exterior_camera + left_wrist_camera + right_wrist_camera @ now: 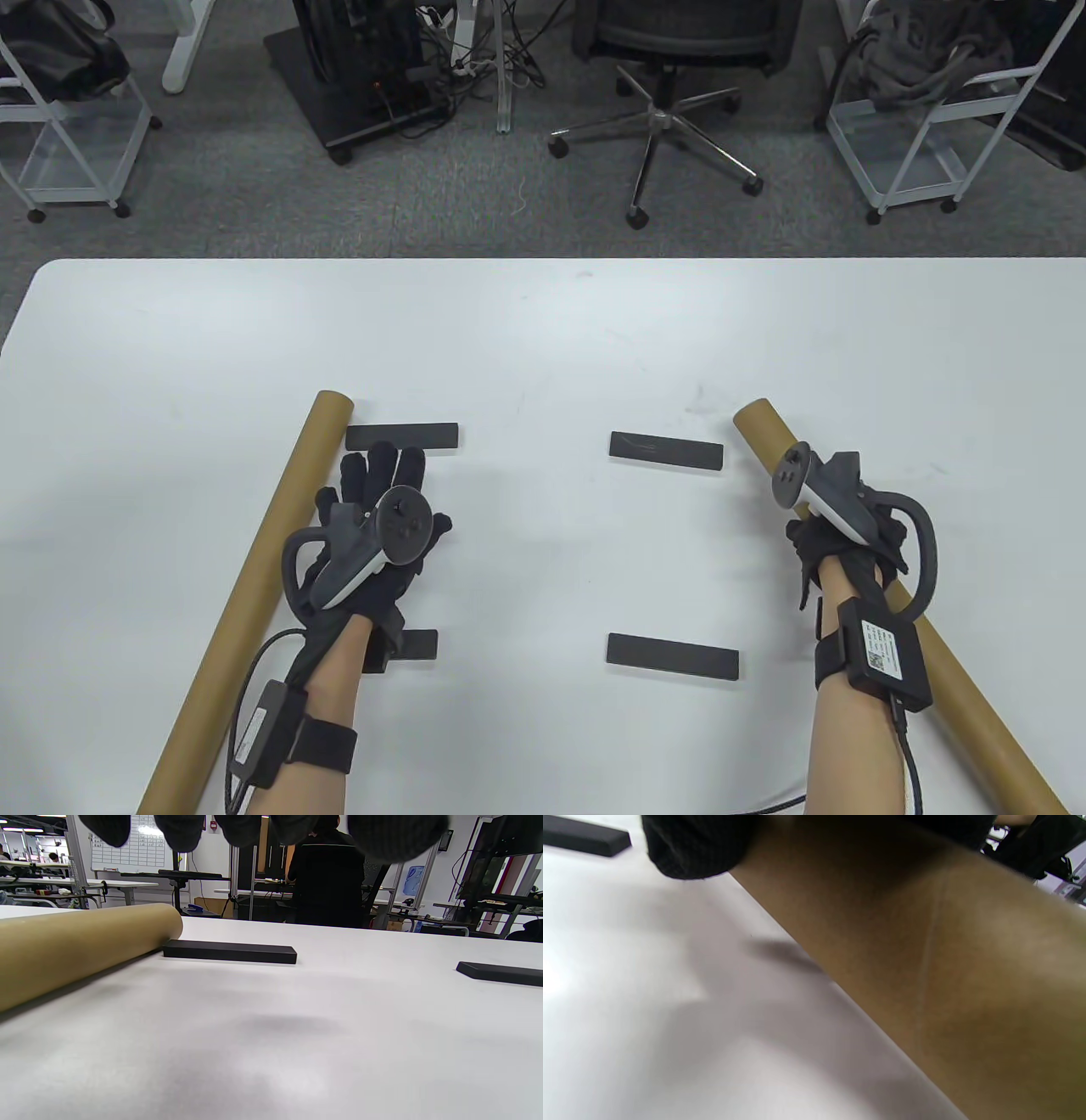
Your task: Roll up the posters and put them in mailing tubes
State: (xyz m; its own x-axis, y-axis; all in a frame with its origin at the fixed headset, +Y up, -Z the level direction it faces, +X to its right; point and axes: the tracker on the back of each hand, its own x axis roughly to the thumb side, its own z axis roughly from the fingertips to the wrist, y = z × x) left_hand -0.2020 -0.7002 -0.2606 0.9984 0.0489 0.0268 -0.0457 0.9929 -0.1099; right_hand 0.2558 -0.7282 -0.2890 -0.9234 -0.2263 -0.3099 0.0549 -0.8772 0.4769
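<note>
Table view shows the right hand [836,531] curled around the right mailing tube [899,611], which lies diagonally on the white table [543,340]. The left hand [369,535] is flat with straight fingers, holding nothing, just beside the left mailing tube [254,586].

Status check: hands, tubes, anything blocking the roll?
Left hand open, flat on the table. Right hand grips right tube. Left tube untouched. Four black weights, e.g., in a rectangle; poster not discernible.
</note>
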